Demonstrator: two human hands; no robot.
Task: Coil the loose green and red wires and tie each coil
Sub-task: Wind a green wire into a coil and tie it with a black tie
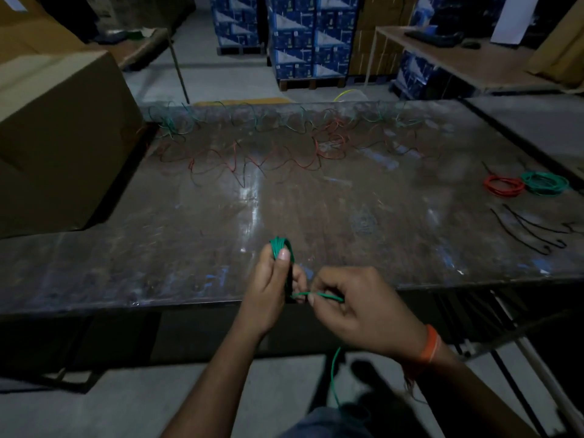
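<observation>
Left hand [271,289] grips the green coil [281,246] upright over the surface's [221,216] near edge. Right hand [354,311], just beside it, pinches the loose tail [319,294], which runs sideways between them, so the next wrap is probably the right hand's job.

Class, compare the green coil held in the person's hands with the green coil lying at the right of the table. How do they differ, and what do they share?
The held green coil is squeezed narrow in the left hand; the finished green coil lies flat as an open ring on the table.
The held coil trails a loose end, pinched by the right hand; the finished coil shows none.
The finished coil sits beside a red coil; the held one is alone.
Both are green wire.
</observation>
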